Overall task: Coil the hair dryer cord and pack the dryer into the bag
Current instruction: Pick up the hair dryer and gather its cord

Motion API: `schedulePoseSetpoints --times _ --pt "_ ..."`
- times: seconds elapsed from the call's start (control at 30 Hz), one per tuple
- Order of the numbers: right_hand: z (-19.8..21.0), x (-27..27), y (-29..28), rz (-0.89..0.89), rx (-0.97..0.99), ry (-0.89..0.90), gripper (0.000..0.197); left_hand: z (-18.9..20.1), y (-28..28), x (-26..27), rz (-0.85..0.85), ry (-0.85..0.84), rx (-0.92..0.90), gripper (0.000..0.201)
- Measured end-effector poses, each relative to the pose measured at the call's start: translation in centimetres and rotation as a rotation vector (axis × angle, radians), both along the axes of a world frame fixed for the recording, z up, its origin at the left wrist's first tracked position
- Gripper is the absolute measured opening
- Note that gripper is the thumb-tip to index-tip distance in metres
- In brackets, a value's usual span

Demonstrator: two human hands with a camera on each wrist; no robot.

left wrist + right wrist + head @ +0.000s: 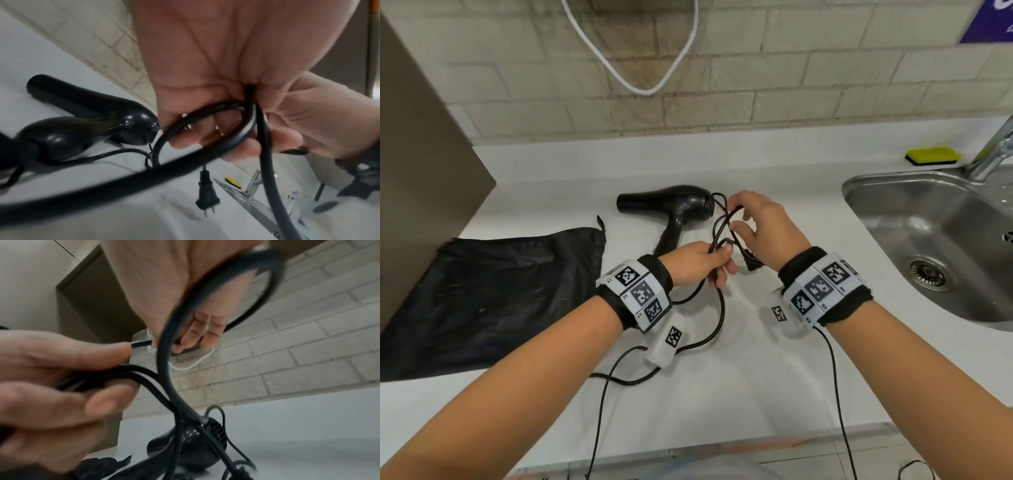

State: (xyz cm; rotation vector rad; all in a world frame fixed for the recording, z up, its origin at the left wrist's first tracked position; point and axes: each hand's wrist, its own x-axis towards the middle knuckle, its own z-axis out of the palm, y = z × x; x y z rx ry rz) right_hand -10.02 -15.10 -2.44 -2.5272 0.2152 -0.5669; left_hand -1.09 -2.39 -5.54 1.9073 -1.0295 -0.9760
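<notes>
black bag [493,291] lay flat at the far left of the white tabletop [722,394], mouth toward the dryer, apparently waiting for the last step. hair dryer [674,205] rested on its side just right of the bag, nozzle pointing left, handle toward the person; parked there, it seemed, so both hands were free for the cord.

left hand [697,262] clenched round gathered loops of the cord [720,308], acting as the anchor for the coil. the plug [206,194] dangled below that hand, clear of the surface. a long slack run trailed off toward the near edge of the tabletop (so the coiling looked only partly done).

right hand [763,229], just beside the left, had fingers curled on a loop of cord, seemingly feeding the next turn across.

further right: steel sink [859,192], faucet [993,154], yellow sponge [933,156], none involved.
</notes>
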Motion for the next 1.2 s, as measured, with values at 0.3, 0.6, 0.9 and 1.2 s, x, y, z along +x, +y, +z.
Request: schedulePoseSetpoints --times 0.3,0.6,0.9,1.2 --pt "-3.1 -0.4 0.0 0.215 -0.165 0.039 0.034 0.4 0.7 0.2 0.125 -0.032 -0.065 0.073" --pt "-2.9 -0.6 -0.2 0.157 0.175 0.047 0.013 1.3 0.6 0.9 0.196 -0.101 0.005 0.062" --pt "-0.3 -2.5 -0.7 0.138 0.703 -0.449 0.011 1.1 0.5 3.0 0.492 0.052 0.186 0.065" --pt "1.8 -5.7 -7.0 -0.186 0.731 -0.809 0.018 1.3 2.5 5.5 0.666 0.054 0.228 0.056"
